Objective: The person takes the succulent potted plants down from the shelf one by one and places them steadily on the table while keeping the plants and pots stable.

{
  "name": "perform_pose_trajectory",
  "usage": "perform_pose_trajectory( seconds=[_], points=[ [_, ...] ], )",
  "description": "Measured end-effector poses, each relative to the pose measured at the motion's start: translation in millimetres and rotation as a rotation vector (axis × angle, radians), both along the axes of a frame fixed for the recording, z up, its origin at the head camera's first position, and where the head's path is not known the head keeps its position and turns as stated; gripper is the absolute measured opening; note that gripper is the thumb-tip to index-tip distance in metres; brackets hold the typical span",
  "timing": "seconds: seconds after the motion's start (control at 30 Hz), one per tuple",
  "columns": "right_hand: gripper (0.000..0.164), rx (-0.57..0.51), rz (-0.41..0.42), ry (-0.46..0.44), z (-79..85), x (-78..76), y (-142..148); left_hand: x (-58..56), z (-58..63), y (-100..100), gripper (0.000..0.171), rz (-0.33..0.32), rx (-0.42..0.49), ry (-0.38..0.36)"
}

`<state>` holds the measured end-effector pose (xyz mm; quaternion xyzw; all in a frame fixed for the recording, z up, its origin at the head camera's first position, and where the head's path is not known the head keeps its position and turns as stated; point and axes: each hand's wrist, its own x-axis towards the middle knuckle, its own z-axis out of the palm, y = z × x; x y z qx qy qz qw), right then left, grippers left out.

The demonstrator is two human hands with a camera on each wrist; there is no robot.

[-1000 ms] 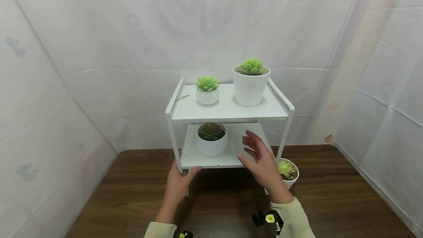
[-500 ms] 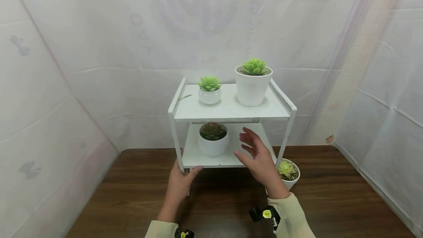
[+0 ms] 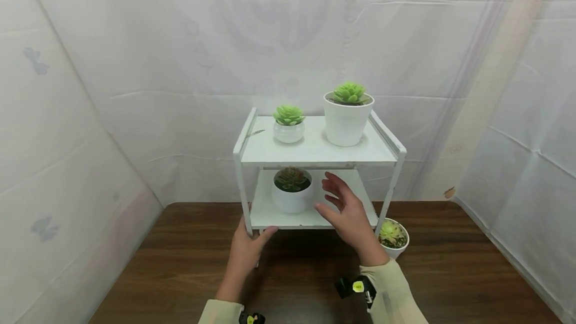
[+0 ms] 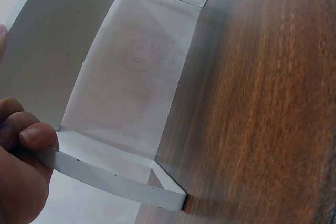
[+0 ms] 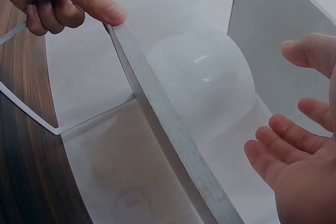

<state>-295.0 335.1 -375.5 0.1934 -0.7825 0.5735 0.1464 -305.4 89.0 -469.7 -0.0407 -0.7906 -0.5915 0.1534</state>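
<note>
White rack (image 3: 318, 155): best held steady, left front leg (image 3: 242, 189) gripped by left hand (image 3: 244, 250). Right hand (image 3: 345, 215): nothing held, thumb and fingers parted. White pot (image 3: 292, 202): on lower shelf (image 3: 288, 220), beside right hand; best cupped by sides, leaves (image 3: 292, 179) unbrushed.

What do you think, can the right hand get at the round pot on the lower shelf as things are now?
Probably yes: the right hand is open beside the round pot, and nothing visible stands between them at the lower shelf; only the upper shelf may limit lifting room.
</note>
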Motion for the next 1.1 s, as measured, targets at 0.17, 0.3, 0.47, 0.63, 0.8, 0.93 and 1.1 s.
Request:
perform_pose_trajectory(
  seconds=[0.17,0.3,0.47,0.63,0.8,0.93,1.1],
  points=[
    [0.074,0.007,-0.005,-0.035,-0.1,-2.5,-3.8,0.4,0.2,0.4,0.087,-0.003,0.014,0.021],
    [0.074,0.016,-0.018,-0.059,-0.3,-3.7,-6.6,0.8,0.0,0.6,0.085,-0.008,0.019,0.026],
    [0.075,0.028,-0.035,-0.075,0.5,-5.3,-10.3,1.7,0.5,1.0,0.086,-0.009,0.024,0.017],
    [0.076,0.048,-0.055,-0.089,1.7,-7.4,-13.7,1.3,0.6,1.2,0.087,-0.021,0.036,0.013],
    [0.079,0.059,-0.056,-0.101,1.1,-10.7,-15.7,1.6,0.6,1.1,0.087,-0.020,0.021,0.010],
    [0.084,0.074,-0.059,-0.107,-0.7,-14.3,-17.0,2.1,0.4,0.8,0.084,-0.023,0.023,0.020],
    [0.086,0.092,-0.065,-0.110,0.8,-17.2,-19.3,1.9,0.0,0.5,0.083,-0.029,0.026,0.031]
  ],
)
